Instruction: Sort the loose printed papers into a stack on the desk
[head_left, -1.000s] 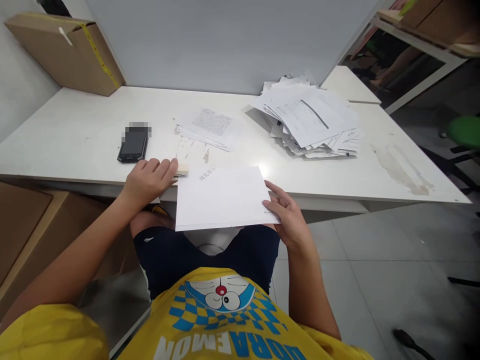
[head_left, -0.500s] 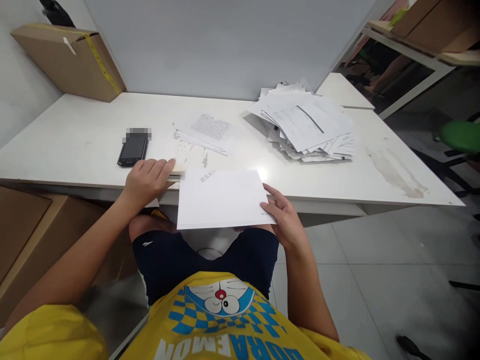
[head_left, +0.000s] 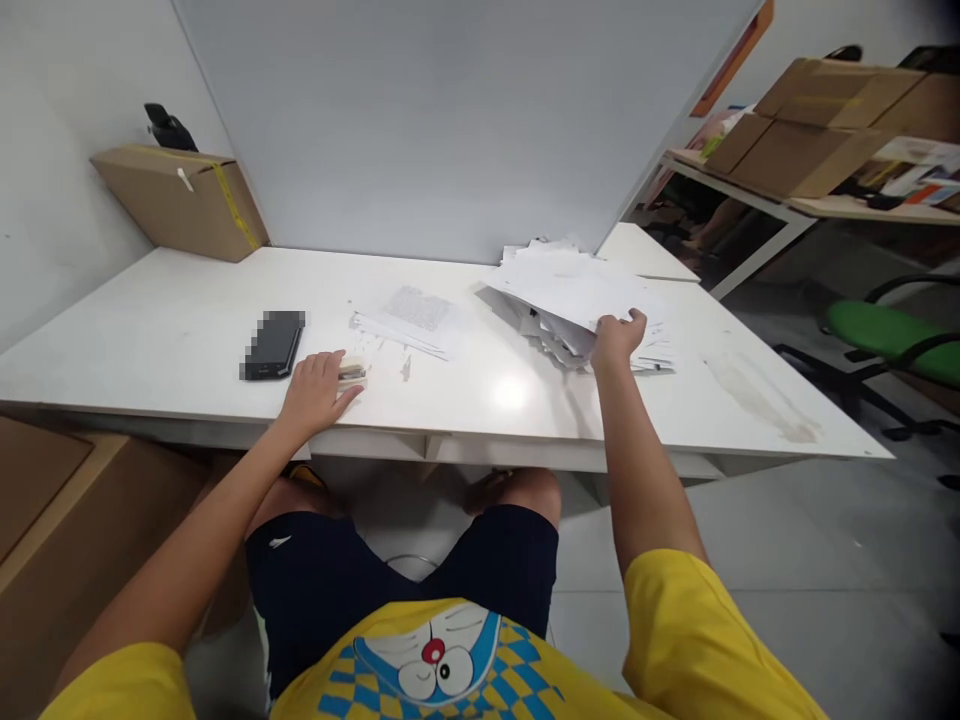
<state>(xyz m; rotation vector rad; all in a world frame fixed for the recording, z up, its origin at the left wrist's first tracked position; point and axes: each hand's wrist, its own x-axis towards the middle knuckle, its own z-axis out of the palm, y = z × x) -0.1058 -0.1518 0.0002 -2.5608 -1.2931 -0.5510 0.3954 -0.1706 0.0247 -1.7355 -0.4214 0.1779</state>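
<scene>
On the table near the front edge, my left hand (head_left: 313, 393) rests with its fingers closed over a small cream stapler (head_left: 352, 371), whose end shows past the fingertips. To the right, my right hand (head_left: 617, 335) pinches the near edge of a white sheet of paper (head_left: 562, 285). That sheet lies over the top of an untidy pile of papers (head_left: 559, 350). Between the hands are a few printed sheets (head_left: 416, 312), lying flat farther back. A black handheld device (head_left: 276, 345) sits just behind and left of my left hand.
A cardboard box (head_left: 176, 205) stands at the table's back left, against the grey partition (head_left: 405, 120). More boxes (head_left: 802, 150) are on another table at right, near a green chair (head_left: 892, 340). Large cardboard (head_left: 97, 530) stands below the table at left.
My right hand has carried the white sheet from above my lap, up and right, onto the paper pile. My left hand stays at the stapler, its thumb now lower. The view has tilted up.
</scene>
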